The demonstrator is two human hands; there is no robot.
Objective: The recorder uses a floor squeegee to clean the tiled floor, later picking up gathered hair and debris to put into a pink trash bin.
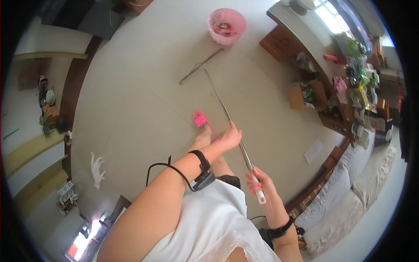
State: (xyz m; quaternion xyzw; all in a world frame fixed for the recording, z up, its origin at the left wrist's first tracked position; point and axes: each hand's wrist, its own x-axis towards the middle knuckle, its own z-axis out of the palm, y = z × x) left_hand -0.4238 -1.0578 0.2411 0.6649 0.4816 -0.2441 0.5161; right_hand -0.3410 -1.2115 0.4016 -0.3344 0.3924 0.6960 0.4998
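Note:
Both of my hands are wrapped around the metal pole (pixel 222 104) of a long-handled, T-shaped floor squeegee. My left hand (pixel 231 135) grips it about midway down the shaft. Nearer my body, my right hand (pixel 262 183) is closed around the upper end, just above the white end cap (pixel 260 197). The thin dark crossbar (pixel 193 72) of the tool's head rests on the pale tiled floor, slanting from lower left to upper right. Just beyond its right end stands a pink plastic bin (pixel 227 26) with mixed litter inside.
A white cat (pixel 97 170) lies on the floor at left. Along the right are a cluttered desk (pixel 340 98), an open cardboard box (pixel 307 95), a sheet of paper (pixel 313 151) on the floor and a cushioned sofa (pixel 337 190). My foot wears a pink slipper (pixel 200 120).

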